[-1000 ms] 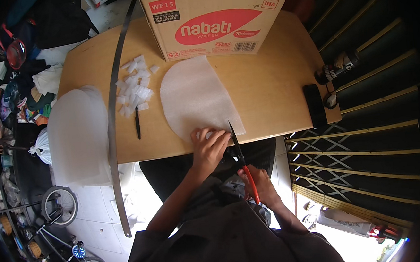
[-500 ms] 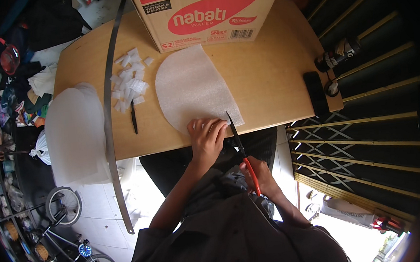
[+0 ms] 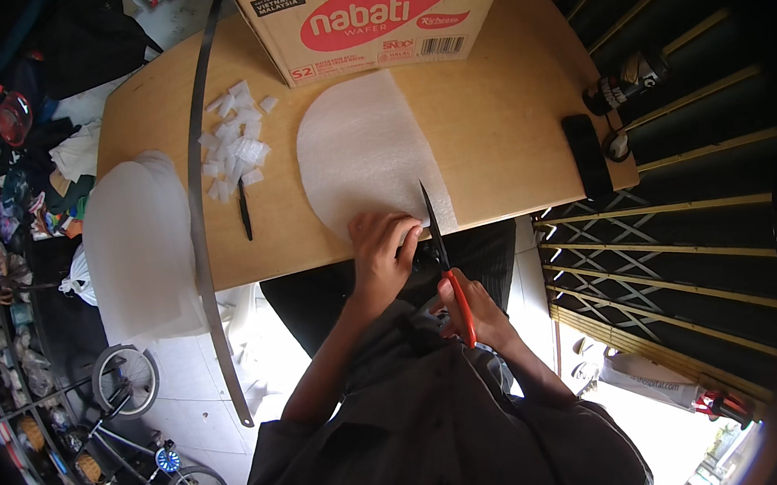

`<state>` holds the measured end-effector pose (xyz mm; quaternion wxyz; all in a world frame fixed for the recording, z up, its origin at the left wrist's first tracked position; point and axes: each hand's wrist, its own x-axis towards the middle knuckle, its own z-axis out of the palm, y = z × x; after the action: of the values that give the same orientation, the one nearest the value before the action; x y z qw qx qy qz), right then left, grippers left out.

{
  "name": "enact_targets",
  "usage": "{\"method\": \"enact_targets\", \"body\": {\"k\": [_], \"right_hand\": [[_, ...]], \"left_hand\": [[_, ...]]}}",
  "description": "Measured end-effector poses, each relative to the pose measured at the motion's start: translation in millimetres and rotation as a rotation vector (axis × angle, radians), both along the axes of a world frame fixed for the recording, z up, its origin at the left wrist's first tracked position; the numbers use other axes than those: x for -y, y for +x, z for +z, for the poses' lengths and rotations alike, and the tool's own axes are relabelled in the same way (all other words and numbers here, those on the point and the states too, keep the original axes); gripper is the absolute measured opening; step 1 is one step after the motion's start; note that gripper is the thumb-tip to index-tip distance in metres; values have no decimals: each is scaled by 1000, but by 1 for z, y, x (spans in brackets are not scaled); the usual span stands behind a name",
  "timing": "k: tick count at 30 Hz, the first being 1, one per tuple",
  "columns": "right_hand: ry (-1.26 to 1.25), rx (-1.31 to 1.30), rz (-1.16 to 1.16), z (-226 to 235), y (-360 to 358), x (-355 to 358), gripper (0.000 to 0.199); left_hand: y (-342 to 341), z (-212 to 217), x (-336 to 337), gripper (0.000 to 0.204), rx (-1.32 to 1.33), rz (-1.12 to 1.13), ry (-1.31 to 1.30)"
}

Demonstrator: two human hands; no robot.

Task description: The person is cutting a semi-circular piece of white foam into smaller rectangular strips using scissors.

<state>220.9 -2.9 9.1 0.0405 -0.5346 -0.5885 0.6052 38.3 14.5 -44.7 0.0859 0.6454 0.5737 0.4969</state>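
A white foam sheet (image 3: 359, 150), rounded on its left and straighter along its right side, lies at the table's near edge. My left hand (image 3: 384, 250) is closed over its near edge, fingers bent together and knuckles up. In my right hand (image 3: 482, 315) are scissors (image 3: 434, 226) with red handles and dark blades. The blades point away from me across the sheet's near right corner, close beside my left fingertips. Only one blade shows clearly. Left of the sheet sits a pile of small white foam pieces (image 3: 241, 136), with a black pen (image 3: 245, 215) touching its near side.
A long metal ruler (image 3: 200, 184) runs past the table's near edge. Left of it, stacked white sheets (image 3: 137, 251) overhang the edge. A cardboard box (image 3: 364, 28) stands at the back. A black phone-like object (image 3: 587, 156) and a dark can (image 3: 627, 83) are at the right.
The scissors have moved forward, their tip reaching farther over the sheet. My right hand has come up closer to the table edge. My left hand stays on the sheet; the whole view has shifted slightly.
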Motion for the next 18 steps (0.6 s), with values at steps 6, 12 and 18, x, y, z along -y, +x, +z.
{"method": "enact_targets", "body": {"k": [6, 12, 18], "right_hand": [[70, 45, 29, 1, -5, -3, 77], [399, 68, 62, -21, -1, 5, 75], [319, 24, 50, -15, -2, 3, 72]], "left_hand": [[3, -1, 0, 8, 4, 11, -16], [0, 4, 0, 8, -31, -14, -45], [0, -1, -1, 5, -26, -16, -30]]}}
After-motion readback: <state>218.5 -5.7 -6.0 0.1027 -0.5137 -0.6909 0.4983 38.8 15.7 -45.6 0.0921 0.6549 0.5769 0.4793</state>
